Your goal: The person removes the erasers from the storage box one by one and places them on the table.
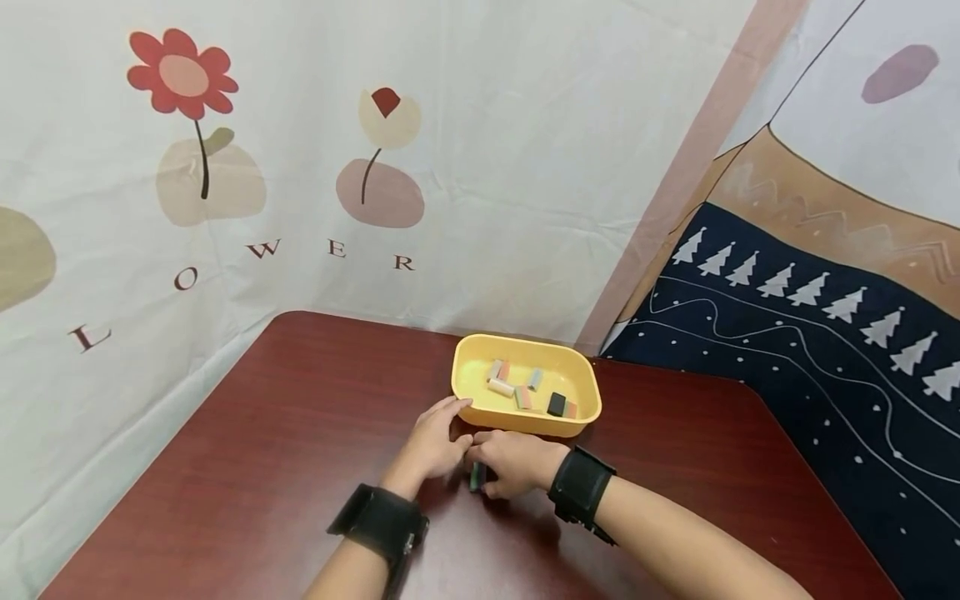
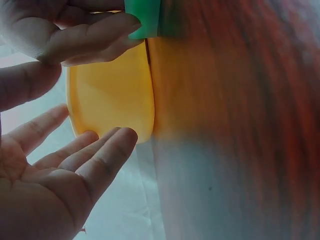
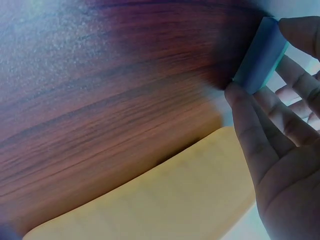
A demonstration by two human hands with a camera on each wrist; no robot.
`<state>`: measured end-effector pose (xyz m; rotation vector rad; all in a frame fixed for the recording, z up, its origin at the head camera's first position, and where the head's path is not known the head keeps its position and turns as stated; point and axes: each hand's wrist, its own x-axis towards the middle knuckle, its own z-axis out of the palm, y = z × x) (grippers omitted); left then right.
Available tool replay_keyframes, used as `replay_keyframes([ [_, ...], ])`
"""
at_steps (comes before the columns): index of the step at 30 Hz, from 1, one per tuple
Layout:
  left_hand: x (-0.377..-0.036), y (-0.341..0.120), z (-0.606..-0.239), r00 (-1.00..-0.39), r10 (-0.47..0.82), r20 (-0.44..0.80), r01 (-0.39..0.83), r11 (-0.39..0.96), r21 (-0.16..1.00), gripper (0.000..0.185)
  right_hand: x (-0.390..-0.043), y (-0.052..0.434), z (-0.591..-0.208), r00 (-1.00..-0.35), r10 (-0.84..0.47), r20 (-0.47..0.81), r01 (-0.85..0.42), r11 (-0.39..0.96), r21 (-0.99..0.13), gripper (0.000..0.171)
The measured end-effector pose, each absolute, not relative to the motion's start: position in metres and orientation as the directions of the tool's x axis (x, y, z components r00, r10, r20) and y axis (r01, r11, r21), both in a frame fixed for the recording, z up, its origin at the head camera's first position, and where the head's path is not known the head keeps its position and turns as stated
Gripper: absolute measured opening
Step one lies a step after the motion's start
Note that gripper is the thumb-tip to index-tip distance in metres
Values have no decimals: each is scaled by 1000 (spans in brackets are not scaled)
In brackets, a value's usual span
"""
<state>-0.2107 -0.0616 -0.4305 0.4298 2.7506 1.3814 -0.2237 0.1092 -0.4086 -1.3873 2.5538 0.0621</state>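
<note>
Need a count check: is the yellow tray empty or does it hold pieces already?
Not empty. The yellow tray holds several small blocks, spread loosely over its floor in the head view.

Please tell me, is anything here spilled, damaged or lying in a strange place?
Nothing stands out. The yellow tray sits flat on the red-brown table with several small blocks inside it. The right hand pinches a small green block at the table surface, and the left hand rests open beside the tray.
</note>
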Motion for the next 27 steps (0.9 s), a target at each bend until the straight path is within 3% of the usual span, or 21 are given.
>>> replay_keyframes([
  [10, -222, -68, -427, -970, 226, 85, 196, 531, 824, 51, -223, 113, -408, -520, -829, -205, -840, 539, -53, 28],
  [16, -226, -68, -424, -978, 204, 51, 136, 432, 891, 51, -221, 122, -400, -524, -838, -155, -832, 542, -119, 26],
  [23, -229, -65, -424, -982, 189, 5, 48, 226, 973, 52, -230, 138, -385, -573, -816, -82, -803, 578, -145, 24],
  [27, -229, -63, -425, -982, 190, -20, 11, 157, 988, 53, -236, 148, -383, -625, -780, 32, -773, 613, -162, 23],
])
